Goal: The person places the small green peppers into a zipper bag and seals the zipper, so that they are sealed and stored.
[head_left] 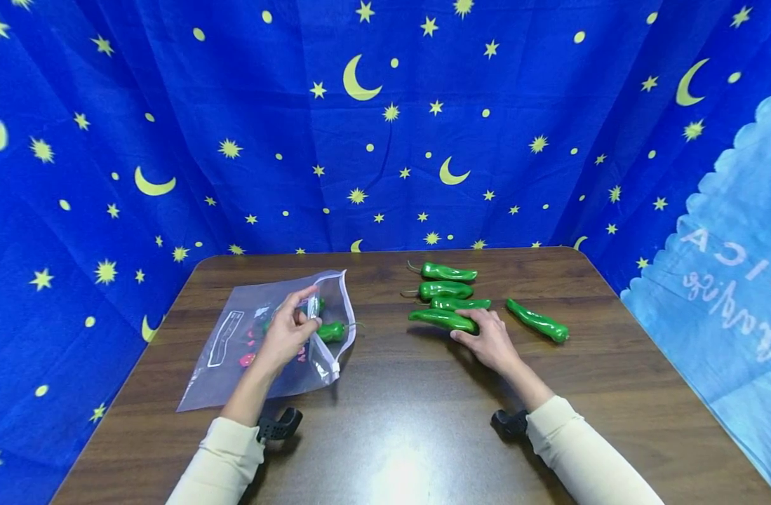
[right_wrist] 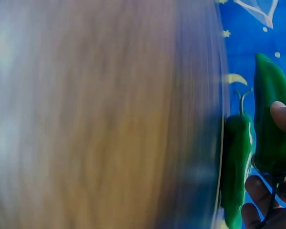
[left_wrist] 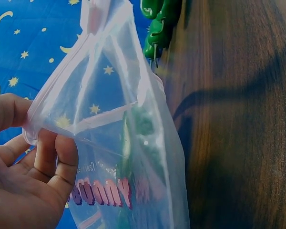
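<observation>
looks like bagging peppers, mid-pickup: right hand point(head_left: 489, 340) is gripping a pepper point(head_left: 442, 320) toward the tabletop's point(head_left: 391, 400) far edge, three more point(head_left: 448, 290) just behind it, another point(head_left: 538, 322) nearer the right edge. left hand point(head_left: 285, 342) pinches the bag's point(head_left: 240, 326) mouth, toward the left edge. next move probably calls for a wide mouth, no snagging.

Passage: tabletop point(head_left: 380, 365) between zip bag point(head_left: 246, 301) and held pepper point(head_left: 440, 320). Obstructions: three peppers point(head_left: 447, 290) beyond held pepper; single pepper point(head_left: 537, 320) at right
</observation>
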A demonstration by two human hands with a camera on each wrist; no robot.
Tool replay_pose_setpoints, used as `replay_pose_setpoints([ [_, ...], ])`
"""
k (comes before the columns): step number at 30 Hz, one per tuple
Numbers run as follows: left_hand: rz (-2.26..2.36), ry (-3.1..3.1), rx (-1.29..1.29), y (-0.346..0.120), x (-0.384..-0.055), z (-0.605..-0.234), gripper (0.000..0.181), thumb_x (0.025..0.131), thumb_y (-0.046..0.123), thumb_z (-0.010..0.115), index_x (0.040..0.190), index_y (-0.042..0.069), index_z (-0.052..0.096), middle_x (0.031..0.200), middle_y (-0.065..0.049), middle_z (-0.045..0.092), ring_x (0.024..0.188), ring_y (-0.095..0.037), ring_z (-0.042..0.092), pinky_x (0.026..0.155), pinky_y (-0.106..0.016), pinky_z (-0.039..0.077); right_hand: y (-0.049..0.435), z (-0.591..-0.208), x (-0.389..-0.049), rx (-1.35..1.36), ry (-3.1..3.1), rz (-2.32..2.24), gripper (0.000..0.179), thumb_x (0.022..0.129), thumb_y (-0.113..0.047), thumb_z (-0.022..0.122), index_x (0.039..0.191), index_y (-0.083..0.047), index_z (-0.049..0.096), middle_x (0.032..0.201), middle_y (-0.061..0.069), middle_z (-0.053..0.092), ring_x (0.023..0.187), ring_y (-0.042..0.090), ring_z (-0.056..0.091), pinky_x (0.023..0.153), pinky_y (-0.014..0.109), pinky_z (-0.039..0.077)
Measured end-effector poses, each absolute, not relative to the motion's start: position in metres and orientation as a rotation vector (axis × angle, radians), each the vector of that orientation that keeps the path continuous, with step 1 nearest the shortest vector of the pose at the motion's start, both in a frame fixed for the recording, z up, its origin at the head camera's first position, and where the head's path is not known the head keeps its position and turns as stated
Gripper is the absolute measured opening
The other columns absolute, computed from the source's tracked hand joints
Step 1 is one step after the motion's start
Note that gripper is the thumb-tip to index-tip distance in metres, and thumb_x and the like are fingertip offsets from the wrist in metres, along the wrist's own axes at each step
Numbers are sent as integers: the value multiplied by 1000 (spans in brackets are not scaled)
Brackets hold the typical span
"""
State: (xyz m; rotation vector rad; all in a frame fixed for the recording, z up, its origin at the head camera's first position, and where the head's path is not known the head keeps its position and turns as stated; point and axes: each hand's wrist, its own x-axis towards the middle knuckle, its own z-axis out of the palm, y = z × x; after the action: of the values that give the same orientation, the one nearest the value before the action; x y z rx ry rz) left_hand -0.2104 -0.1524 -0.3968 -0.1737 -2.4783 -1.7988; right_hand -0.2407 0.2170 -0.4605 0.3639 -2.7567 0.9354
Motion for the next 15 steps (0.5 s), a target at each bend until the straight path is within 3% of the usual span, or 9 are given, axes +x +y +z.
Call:
replay_pose_setpoints([
  [5, -1798, -2460, -175, -156, -218, -410, 62, 83, -2, 59, 141, 12, 42, 66, 0, 44, 52, -5, 40, 38, -20, 35, 201, -459, -238, 433, -2729, 926, 47, 79, -29, 73, 121, -11, 63, 118, 12, 64, 110, 32, 52, 93, 50, 38],
  [15, -1773, -2470, -175, -155, -217, -408, 61, 83, 0, 59, 140, 11, 43, 68, 1, 43, 52, -5, 40, 39, -20, 35, 170, -455, -237, 499, -2742, 933, 46, 78, -29, 75, 119, -13, 64, 115, 10, 65, 108, 30, 53, 92, 47, 38],
])
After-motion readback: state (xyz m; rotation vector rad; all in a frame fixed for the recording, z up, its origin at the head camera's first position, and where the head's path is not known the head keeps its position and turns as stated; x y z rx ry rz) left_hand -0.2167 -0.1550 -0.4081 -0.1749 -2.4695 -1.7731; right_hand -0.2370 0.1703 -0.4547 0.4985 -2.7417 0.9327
